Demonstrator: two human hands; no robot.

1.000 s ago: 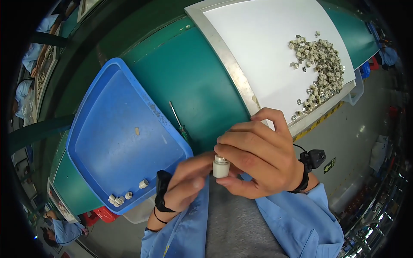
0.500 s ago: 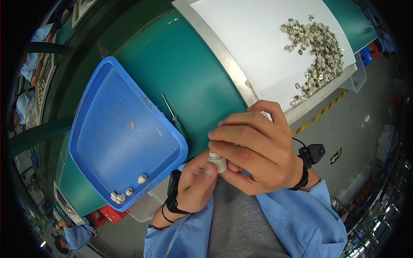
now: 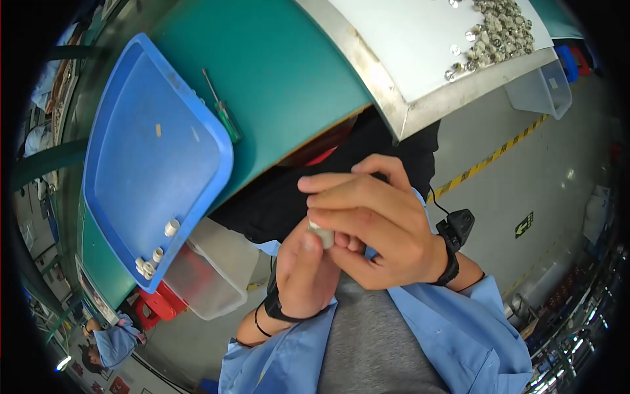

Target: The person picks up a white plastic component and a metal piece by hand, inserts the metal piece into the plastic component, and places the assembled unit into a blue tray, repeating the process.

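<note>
A small white cylindrical part (image 3: 321, 235) is held between both hands, in front of my body. My left hand (image 3: 302, 272) grips it with the thumb pressed on its side. Curled over its top, the fingers of my right hand (image 3: 380, 226) cover much of the part. Several similar white cylindrical parts (image 3: 172, 228) lie along the near edge of a blue tray (image 3: 220, 177) on the left. A screwdriver with a green handle (image 3: 226, 121) rests on the green table beside that tray.
A metal-edged white board (image 3: 400, 79) holds a heap of small round metal-and-cream pieces (image 3: 499, 36) at the upper right. The green table's (image 3: 282, 79) front edge runs beyond my hands. Clear plastic bins (image 3: 216, 276) stand below table level. Another person (image 3: 115, 351) sits at the lower left.
The view has shifted, so tray, screwdriver and board now appear higher in it. Both hands still hold the white part, now in front of the table's edge, and the fingers have shifted slightly.
</note>
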